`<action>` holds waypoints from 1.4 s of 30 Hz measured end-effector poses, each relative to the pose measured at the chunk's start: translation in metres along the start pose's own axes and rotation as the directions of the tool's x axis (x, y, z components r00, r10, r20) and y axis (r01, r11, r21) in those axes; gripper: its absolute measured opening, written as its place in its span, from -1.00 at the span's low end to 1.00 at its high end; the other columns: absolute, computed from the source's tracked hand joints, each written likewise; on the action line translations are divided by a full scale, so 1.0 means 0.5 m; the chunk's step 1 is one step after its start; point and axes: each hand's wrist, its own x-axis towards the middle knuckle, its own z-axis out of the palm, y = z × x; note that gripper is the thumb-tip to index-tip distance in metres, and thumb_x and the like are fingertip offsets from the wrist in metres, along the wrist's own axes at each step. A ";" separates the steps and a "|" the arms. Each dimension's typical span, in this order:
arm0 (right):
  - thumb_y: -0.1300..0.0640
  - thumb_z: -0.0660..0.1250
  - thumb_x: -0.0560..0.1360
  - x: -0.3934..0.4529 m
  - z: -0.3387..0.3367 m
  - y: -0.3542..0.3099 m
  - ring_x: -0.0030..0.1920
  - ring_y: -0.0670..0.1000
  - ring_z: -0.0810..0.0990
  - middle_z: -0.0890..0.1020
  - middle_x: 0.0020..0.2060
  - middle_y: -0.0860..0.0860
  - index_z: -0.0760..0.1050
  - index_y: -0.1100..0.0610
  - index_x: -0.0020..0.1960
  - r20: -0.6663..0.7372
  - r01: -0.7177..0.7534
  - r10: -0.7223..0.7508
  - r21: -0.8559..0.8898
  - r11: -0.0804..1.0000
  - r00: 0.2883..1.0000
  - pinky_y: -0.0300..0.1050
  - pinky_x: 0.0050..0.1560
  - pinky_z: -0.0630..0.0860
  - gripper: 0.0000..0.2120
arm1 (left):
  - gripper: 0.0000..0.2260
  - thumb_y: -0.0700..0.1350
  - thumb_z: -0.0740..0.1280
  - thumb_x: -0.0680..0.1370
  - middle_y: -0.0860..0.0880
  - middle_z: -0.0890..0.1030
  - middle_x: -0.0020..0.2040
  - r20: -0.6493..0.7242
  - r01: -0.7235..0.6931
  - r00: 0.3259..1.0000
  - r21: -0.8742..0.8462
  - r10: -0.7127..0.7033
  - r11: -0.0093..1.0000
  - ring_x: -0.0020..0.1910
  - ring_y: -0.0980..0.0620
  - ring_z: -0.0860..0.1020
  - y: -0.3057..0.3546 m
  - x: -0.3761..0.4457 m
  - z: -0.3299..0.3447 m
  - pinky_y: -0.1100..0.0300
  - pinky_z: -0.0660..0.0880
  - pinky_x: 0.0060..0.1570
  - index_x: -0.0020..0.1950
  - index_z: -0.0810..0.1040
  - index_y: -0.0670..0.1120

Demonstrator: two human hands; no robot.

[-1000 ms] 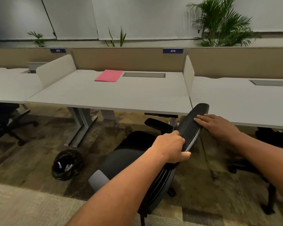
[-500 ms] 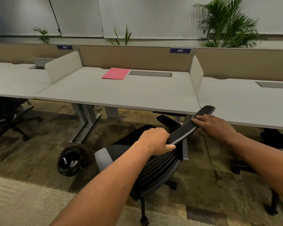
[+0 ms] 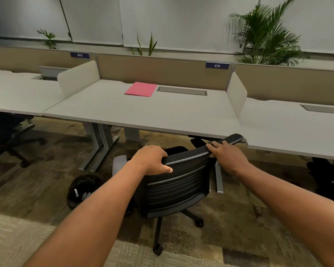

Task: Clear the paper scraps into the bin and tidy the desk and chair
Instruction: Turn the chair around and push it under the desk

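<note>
A black mesh-backed office chair stands just in front of the grey desk, its back turned toward me. My left hand grips the left end of the backrest's top edge. My right hand is closed over the right end of that edge. A pink folder lies flat at the back of the desk. On the floor to the chair's left sits a bin lined with a black bag, with white paper scraps inside.
Desk legs stand left of the chair, another leg at its right. A second black chair sits under the left desk. Low dividers separate the desks. Plants line the rear partition.
The chair has swung round and rolled toward the desk, so its back now faces me squarely. Both hands stayed on the backrest's top edge.
</note>
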 end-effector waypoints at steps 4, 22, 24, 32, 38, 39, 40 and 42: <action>0.01 0.12 0.61 0.042 -0.013 -0.057 0.15 0.18 0.56 0.53 0.30 0.09 0.29 0.05 0.45 -0.040 0.023 -0.025 -0.055 0.998 0.999 0.19 0.25 0.43 -0.58 | -0.59 0.16 0.35 0.50 -0.01 0.63 0.13 -0.025 0.009 1.000 0.005 -0.009 1.000 0.09 -0.04 0.57 -0.073 -0.008 -0.004 -0.01 0.54 0.09 0.28 0.57 0.01; -0.06 0.13 0.63 0.229 -0.053 -0.294 -0.09 0.14 0.65 0.63 0.01 0.03 0.39 0.06 0.33 -0.201 0.003 -0.014 -0.052 0.999 0.979 -0.02 -0.30 0.48 -0.66 | -0.77 -0.05 0.33 0.57 -0.01 0.61 0.17 -0.035 0.084 0.996 0.036 -0.083 0.996 0.14 -0.07 0.55 -0.389 0.029 -0.050 -0.05 0.50 0.12 0.22 0.54 0.01; -0.08 0.14 0.62 0.258 -0.053 -0.304 -0.11 0.14 0.66 0.64 0.01 0.03 0.42 0.07 0.29 -0.215 0.008 -0.019 -0.052 0.999 0.976 -0.04 -0.33 0.42 -0.66 | -0.81 -0.07 0.33 0.56 0.00 0.63 0.13 -0.031 0.088 0.996 0.030 -0.087 0.996 0.09 -0.05 0.56 -0.417 0.041 -0.056 -0.03 0.50 0.09 0.17 0.56 0.03; -0.24 0.22 0.52 0.383 -0.064 -0.333 -0.32 0.02 0.60 0.63 -0.27 0.00 0.52 0.10 -0.11 -0.232 0.032 -0.028 0.011 0.999 0.972 -0.12 -0.36 0.30 -0.60 | -0.86 -0.05 0.29 0.57 0.05 0.64 0.01 -0.059 0.122 0.991 0.071 -0.118 0.990 0.01 -0.02 0.58 -0.540 0.097 -0.076 0.00 0.52 -0.05 0.10 0.50 0.15; -0.15 0.22 0.57 0.467 -0.065 -0.359 -0.30 0.07 0.60 0.63 -0.27 0.03 0.49 0.11 -0.10 -0.241 0.078 -0.071 0.022 0.997 0.968 -0.10 -0.33 0.29 -0.67 | -0.79 -0.08 0.26 0.59 0.02 0.64 0.10 -0.085 0.153 0.986 0.116 -0.143 0.982 0.07 -0.07 0.57 -0.622 0.136 -0.092 0.02 0.52 -0.03 0.21 0.49 0.10; -0.11 0.22 0.59 0.481 -0.065 -0.362 -0.28 0.08 0.61 0.64 -0.25 0.04 0.50 0.11 -0.07 -0.237 0.082 -0.075 0.020 0.996 0.969 -0.09 -0.32 0.30 -0.71 | -0.79 -0.09 0.27 0.58 0.01 0.64 0.11 -0.092 0.154 0.985 0.105 -0.145 0.982 0.07 -0.07 0.57 -0.636 0.145 -0.092 0.01 0.52 -0.01 0.20 0.51 0.09; -0.08 0.23 0.59 0.490 -0.066 -0.362 -0.26 0.09 0.61 0.65 -0.22 0.04 0.51 0.12 -0.04 -0.238 0.087 -0.080 0.021 0.996 0.968 -0.09 -0.31 0.31 -0.74 | -0.79 -0.10 0.27 0.58 0.01 0.64 0.12 -0.099 0.156 0.984 0.089 -0.147 0.984 0.08 -0.07 0.57 -0.645 0.150 -0.092 0.01 0.52 0.01 0.19 0.52 0.09; -0.04 0.23 0.60 0.511 -0.068 -0.367 -0.25 0.08 0.61 0.65 -0.19 0.04 0.51 0.12 0.01 -0.235 0.086 -0.078 0.023 0.996 0.969 -0.08 -0.30 0.33 -0.77 | -0.78 -0.11 0.26 0.58 0.01 0.63 0.14 -0.107 0.152 0.984 0.073 -0.143 0.986 0.10 -0.06 0.56 -0.671 0.164 -0.094 0.00 0.52 0.04 0.20 0.52 0.10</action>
